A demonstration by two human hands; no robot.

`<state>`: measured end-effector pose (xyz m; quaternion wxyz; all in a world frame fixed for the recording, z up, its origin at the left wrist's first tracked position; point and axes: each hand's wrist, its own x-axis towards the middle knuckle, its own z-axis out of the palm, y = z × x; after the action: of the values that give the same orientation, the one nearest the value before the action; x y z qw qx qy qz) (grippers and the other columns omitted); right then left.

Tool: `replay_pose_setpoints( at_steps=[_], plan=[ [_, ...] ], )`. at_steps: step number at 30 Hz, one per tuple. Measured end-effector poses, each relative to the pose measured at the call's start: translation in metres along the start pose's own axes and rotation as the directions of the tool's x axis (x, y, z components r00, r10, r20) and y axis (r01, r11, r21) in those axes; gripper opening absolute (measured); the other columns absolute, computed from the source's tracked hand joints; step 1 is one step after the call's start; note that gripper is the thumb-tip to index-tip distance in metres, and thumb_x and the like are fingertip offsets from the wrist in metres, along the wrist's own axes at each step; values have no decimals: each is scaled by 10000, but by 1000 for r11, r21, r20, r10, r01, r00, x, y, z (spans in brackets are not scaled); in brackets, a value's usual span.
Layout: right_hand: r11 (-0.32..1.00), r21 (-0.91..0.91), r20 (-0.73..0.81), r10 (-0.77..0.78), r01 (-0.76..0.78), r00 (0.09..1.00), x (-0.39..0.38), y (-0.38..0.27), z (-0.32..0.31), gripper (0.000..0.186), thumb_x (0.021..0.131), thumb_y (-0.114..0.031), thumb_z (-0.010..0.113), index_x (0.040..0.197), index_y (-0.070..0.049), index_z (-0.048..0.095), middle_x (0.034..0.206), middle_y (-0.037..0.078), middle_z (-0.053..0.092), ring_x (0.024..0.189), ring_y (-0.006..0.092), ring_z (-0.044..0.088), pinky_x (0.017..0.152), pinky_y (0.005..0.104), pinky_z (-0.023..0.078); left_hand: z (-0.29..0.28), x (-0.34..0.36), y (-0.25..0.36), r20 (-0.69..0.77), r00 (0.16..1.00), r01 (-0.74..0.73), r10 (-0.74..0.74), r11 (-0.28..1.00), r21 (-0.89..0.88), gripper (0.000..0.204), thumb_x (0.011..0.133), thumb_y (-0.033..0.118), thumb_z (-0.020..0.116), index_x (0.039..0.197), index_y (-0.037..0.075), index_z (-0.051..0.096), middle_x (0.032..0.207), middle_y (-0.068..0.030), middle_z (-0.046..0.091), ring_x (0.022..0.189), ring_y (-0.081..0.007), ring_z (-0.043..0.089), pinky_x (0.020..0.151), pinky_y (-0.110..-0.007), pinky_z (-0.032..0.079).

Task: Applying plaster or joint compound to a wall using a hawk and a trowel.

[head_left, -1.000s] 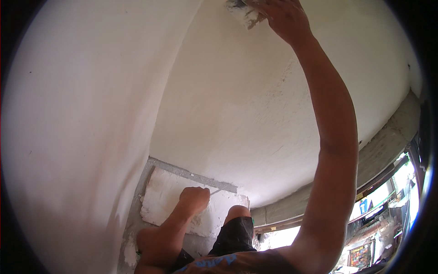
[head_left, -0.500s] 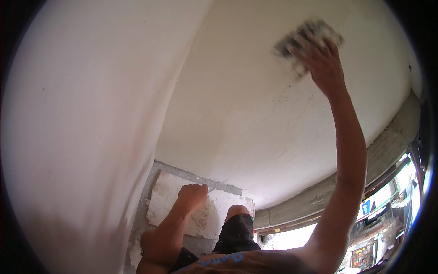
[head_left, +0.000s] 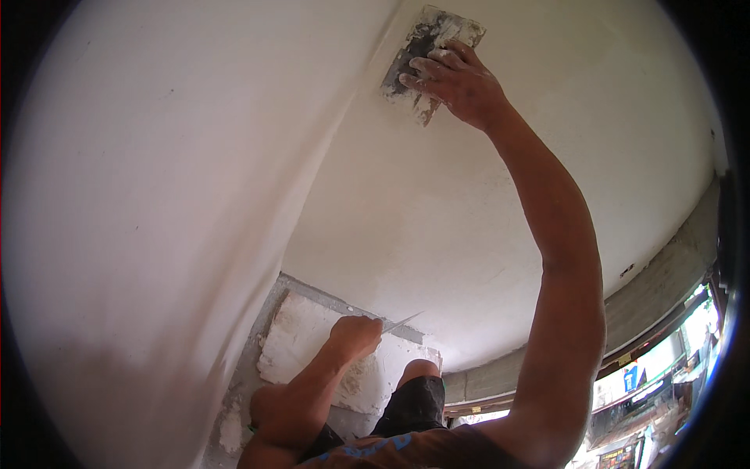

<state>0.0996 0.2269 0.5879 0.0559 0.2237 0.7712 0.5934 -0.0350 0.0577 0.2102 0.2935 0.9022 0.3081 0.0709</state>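
High on the cream wall (head_left: 406, 203), close to the inside corner, my right hand (head_left: 462, 87) grips a plastering trowel (head_left: 400, 72). The trowel's flat plate is smeared with white plaster, and plaster coats my fingertips too. Its face lies against or very near the wall. Low in front of me my left hand (head_left: 355, 336) is closed in a fist around a thin, pale, pointed blade (head_left: 405, 320), seen nearly edge-on. The blade's handle is hidden in my fist. Below that fist lies a white, stained board (head_left: 293, 336).
Another white wall (head_left: 156, 195) fills the left side and meets the cream wall at the corner. A grey concrete ledge (head_left: 656, 270) curves along the right. Beyond it is a bright, cluttered opening (head_left: 648, 391). My bent knee (head_left: 419, 369) is beside the board.
My right hand has swept the trowel left and slightly up across the wall toward the corner. In the picture, my left hand and its blade sit a little further right.
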Motion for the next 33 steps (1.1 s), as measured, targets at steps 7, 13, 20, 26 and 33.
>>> replay_pose_setpoints(
  at_steps=[7, 13, 20, 26, 33],
  plan=[
    [999, -27, 57, 34, -32, 998, 15, -12, 18, 402, 874, -165, 627, 1243, -323, 648, 1295, -64, 599, 1162, 180, 548, 1173, 406, 308, -2, -3, 2, -22, 1000, -7, 7, 1000, -14, 281, 921, 277, 601, 1053, 31, 629, 946, -186, 705, 947, -358, 681, 834, -475, 525],
    [999, -13, -21, 44, -45, 999, -3, -12, 32, 451, 858, -119, 612, 1272, -300, 621, 1340, -32, 557, 1157, 198, 544, 1167, 423, 313, -2, -8, 1, -33, 999, 1, -1, 1000, 6, 278, 919, 274, 602, 1052, 30, 621, 943, -181, 705, 947, -354, 680, 832, -475, 523],
    [971, -163, 258, 213, -175, 942, -180, 4, -34, 571, 830, -66, 603, 1359, -276, 558, 1339, -6, 538, 1159, 219, 505, 1130, 451, 333, -7, -21, 2, 12, 1000, 27, -27, 1000, 13, 209, 893, 203, 557, 981, 36, 646, 951, -187, 708, 913, -354, 690, 793, -476, 536],
    [795, 126, 307, 538, -594, 785, -246, -66, -108, 527, 808, 32, 584, 1253, -234, 676, 1287, 50, 617, 1196, 290, 528, 1048, 473, 381, -24, -29, -34, -327, 921, 98, -211, 939, -328, 362, 951, 305, 574, 1155, 6, 574, 889, -190, 694, 842, -328, 689, 778, -462, 527],
    [136, 905, 261, 570, -402, 779, -190, -202, -104, 339, 946, -265, 599, 1197, -46, 659, 1297, 171, 560, 1224, 340, 521, 1032, 457, 420, -40, -13, -12, -136, 971, -117, -198, 106, -988, 216, 1006, 205, 529, 1095, 14, 577, 785, -77, 641, 610, -118, 590, 545, -280, 503]
  ],
)
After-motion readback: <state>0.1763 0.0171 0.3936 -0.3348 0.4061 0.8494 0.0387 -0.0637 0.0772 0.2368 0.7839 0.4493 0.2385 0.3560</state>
